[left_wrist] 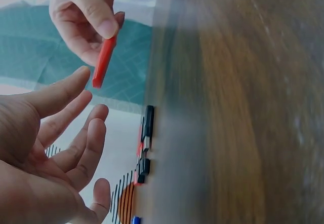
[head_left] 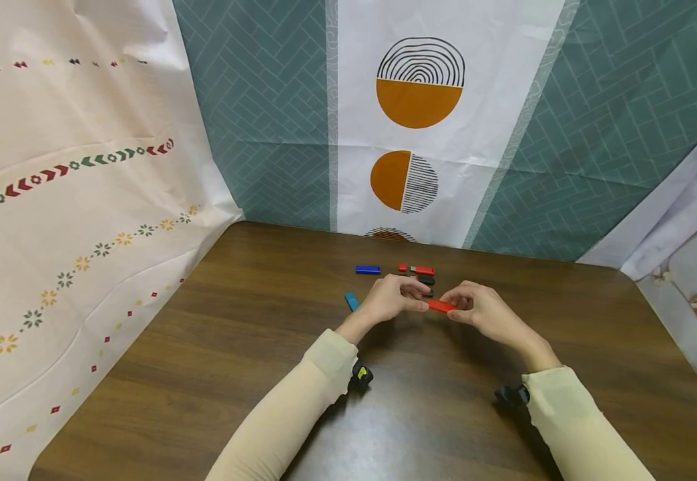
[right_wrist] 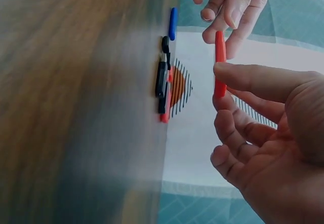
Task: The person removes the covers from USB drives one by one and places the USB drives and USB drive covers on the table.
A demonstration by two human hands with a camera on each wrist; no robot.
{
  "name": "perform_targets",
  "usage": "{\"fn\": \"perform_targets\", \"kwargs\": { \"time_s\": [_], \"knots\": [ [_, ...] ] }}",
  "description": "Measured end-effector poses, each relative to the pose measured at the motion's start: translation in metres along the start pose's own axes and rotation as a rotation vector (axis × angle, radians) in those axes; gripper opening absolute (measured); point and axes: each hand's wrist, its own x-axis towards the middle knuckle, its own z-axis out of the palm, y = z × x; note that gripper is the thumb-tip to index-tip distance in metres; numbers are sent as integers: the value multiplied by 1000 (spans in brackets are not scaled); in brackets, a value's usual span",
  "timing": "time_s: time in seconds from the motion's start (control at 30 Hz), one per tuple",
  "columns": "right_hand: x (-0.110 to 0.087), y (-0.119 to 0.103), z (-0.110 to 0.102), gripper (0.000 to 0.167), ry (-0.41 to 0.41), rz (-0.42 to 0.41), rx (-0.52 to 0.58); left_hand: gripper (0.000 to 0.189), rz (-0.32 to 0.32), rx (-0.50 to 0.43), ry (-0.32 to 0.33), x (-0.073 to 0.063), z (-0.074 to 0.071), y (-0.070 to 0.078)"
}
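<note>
A red USB stick [head_left: 438, 305] is held up over the table between the two hands. My right hand [head_left: 488, 308] pinches one end of it between thumb and fingers, plain in the right wrist view, where the stick [right_wrist: 220, 51] stands upright. My left hand [head_left: 389, 298] is at the other end, its thumb and fingers spread apart. In the left wrist view, the left thumb tip lies close beside the stick's free end [left_wrist: 96, 84], and the fingers are not closed round it.
Behind the hands lie an uncapped red USB stick [head_left: 424, 270], its small red cap [head_left: 402, 267] and a black USB stick [head_left: 425, 280], the row partly hidden by my left hand. A dark blue stick [head_left: 368, 270] and a light blue one [head_left: 351, 300] lie further left. Patterned cloth [head_left: 282, 133] hangs behind the table.
</note>
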Motion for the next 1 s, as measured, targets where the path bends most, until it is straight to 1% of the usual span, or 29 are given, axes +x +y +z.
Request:
{"fn": "perform_targets", "kwargs": {
  "time_s": [0.17,0.47,0.7,0.87,1.0],
  "knots": [
    [11,-5,2,20,25,-15,-15,31,-14,-8,26,-2,-6,-2],
    [26,-13,6,21,9,-42,-45,33,-22,-28,67,-6,-15,-6],
    [36,-17,9,22,10,-57,-28,30,-24,-51,89,-5,-20,-9],
    [42,-18,11,22,7,-90,-37,28,-16,-53,103,-5,-22,-13],
    [45,-19,14,23,29,-102,-41,27,-19,-48,118,-5,-24,-14]
  ]
}}
